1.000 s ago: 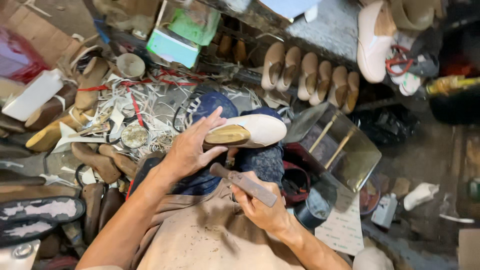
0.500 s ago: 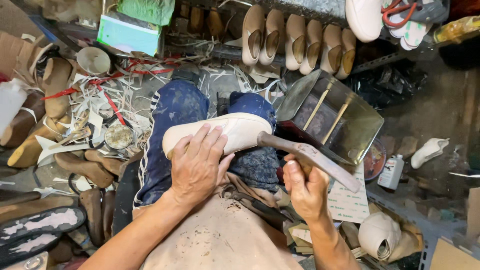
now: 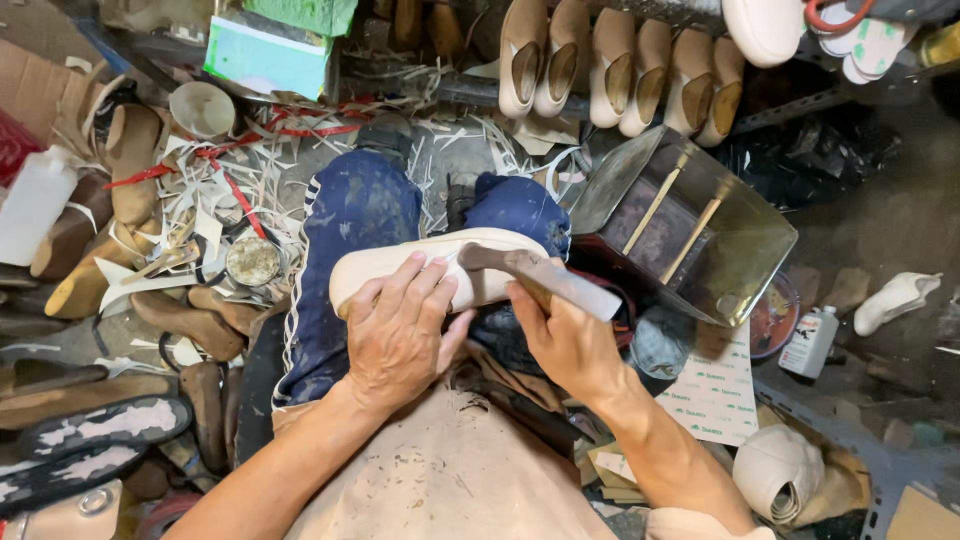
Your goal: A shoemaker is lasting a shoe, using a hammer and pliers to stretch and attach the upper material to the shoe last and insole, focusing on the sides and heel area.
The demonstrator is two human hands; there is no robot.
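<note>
where scraps litter the floor (image 3: 890,230), shoes (image 3: 620,65) racked

A single head-worn camera looked almost straight down from just above the person's lap, close enough that the two forearms entered from the bottom edge and the left hand (image 3: 400,335) and right hand (image 3: 565,340) sat near the middle of the frame. It faced forward over the blue paint-flecked trouser legs (image 3: 350,230), so the cluttered floor (image 3: 900,220) filled the sides and the row of pale upturned shoes on a dark shelf (image 3: 620,65) lay along the top edge, farthest from the lens. No second view shared the scene.
</note>
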